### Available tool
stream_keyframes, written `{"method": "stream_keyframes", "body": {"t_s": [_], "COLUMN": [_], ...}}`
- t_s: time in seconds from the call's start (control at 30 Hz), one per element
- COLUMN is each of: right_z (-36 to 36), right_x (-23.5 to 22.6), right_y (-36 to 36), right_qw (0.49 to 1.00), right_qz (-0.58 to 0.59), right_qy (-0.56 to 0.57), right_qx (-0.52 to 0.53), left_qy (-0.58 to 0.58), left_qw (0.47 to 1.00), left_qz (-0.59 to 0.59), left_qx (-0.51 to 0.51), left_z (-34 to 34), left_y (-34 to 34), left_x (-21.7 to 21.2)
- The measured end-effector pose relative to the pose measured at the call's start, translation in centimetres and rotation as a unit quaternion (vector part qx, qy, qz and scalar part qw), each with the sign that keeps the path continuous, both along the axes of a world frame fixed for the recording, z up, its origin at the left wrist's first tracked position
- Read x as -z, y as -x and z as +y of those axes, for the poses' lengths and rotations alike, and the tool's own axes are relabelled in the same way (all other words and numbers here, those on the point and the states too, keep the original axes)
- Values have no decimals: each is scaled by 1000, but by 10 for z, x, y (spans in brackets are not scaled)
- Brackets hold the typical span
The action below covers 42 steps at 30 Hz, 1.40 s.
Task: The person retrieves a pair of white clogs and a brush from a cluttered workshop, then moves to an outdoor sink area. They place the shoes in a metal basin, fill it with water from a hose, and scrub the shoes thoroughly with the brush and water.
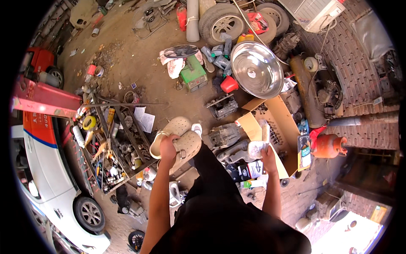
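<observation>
At 8 o'clock, out by the rim of the view, stands a white car (55, 182); at 9, closer in, a tool bench (137, 170) is heaped with small tools and parts. Between it and the middle, at 8 to 9 o'clock, the left hand (168, 148) is closed on a pair of beige clogs (189, 144), its fingers curled in about where the two meet. The clogs are held up off the ground, side by side, toes toward 2 o'clock. A firm grip at that join is probably best, since a loose one could let either clog slip or swing away. At 12, farther off, sits a green box (192, 71), and between 1 and 2 a shiny basin (243, 76). At 4 o'clock the right hand (268, 158) is closed on the lower end of what looks like a pale brush (265, 132), with a whitish lump (256, 149) beside it; whether they are one piece I cannot tell. Seating that end well in the palm should steady it, and keeping it clear of the open carton (292, 120) at 3 o'clock should avoid snags. Beyond lies an orange cylinder (327, 146).
</observation>
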State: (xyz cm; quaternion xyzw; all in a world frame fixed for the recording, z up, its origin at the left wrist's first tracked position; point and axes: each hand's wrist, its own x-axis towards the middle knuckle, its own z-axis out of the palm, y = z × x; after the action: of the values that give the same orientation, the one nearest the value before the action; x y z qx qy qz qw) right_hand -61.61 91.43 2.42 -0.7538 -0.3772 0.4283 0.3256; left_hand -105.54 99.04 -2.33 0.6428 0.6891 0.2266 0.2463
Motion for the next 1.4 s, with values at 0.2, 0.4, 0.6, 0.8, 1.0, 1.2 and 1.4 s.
{"method": "stream_keyframes", "body": {"t_s": [0.2,0.4,0.6,0.8,1.0,1.2,1.4], "right_z": [62,149,189,202,253,295,305], "right_x": [44,14,19,43,29,45,53], "right_y": [7,27,12,31,74,86,104], "right_qw": [993,986,964,927,840,847,831], "right_qz": [50,14,7,-28,32,2,11], "right_qy": [8,33,52,125,225,260,210], "right_qx": [111,160,259,353,492,464,515], "left_qy": [13,21,36,48,14,50,-69], "left_qw": [986,949,919,860,803,791,972], "left_qz": [10,0,52,140,205,164,67], "left_qx": [168,314,389,489,560,587,215], "left_z": [188,334,438,528,586,627,649], "left_y": [-94,-183,-283,-405,-506,-497,-454], "left_x": [38,68,93,160,273,334,305]}}
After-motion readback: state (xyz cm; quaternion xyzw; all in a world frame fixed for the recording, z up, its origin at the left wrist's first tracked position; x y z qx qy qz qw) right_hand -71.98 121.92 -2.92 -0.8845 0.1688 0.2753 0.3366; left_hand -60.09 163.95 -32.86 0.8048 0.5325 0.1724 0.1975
